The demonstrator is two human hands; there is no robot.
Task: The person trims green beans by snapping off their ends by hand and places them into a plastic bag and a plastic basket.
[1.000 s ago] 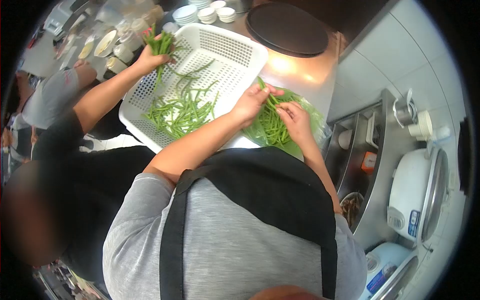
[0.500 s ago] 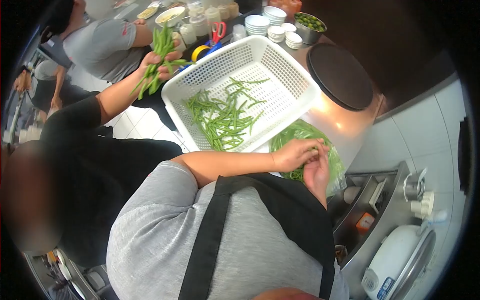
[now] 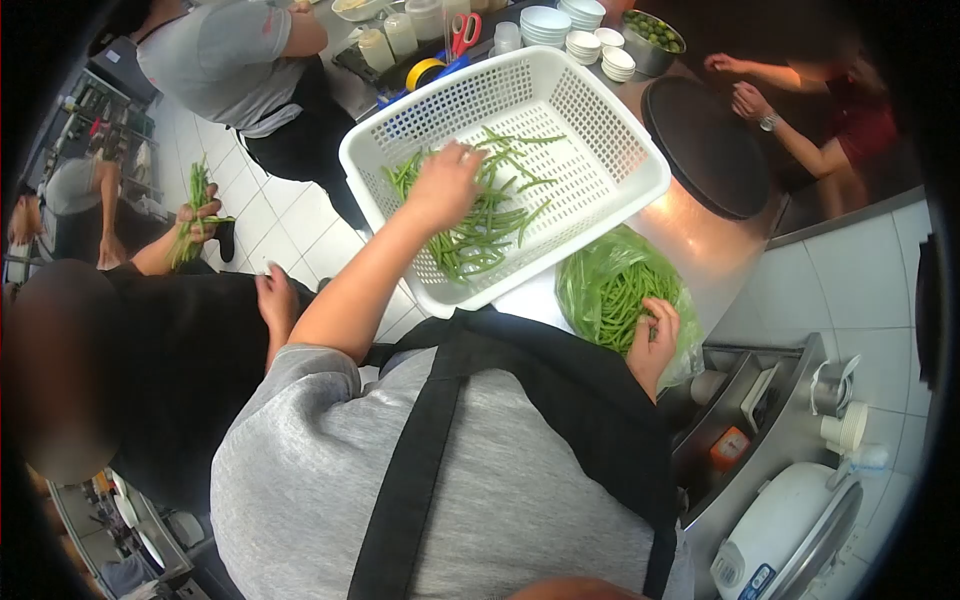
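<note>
My left hand (image 3: 447, 188) is over the white perforated basket (image 3: 608, 125), its fingers loosely apart just above the green beans (image 3: 475, 245). They are strewn over the basket's left half. At the clear green plastic bag (image 3: 585, 262), my right hand (image 3: 652, 345) has its fingers curled at the edge of a dense heap of more green beans (image 3: 630, 295). What those fingers pinch, if anything, is too small to make out. The bag lies open beside the basket's lower right corner.
A co-worker's hand (image 3: 200, 215) holds a bunch of green beans at left. Bowls (image 3: 545, 25), red scissors (image 3: 465, 35), yellow tape (image 3: 425, 72) and a pot of green fruit (image 3: 652, 42) stand behind the basket. A round dark lid (image 3: 705, 150) lies right.
My hands were together above the bag; the left has moved up-left over the basket, while the right has lowered to the bagged beans. The co-worker's bunch has moved away from the basket, leftward.
</note>
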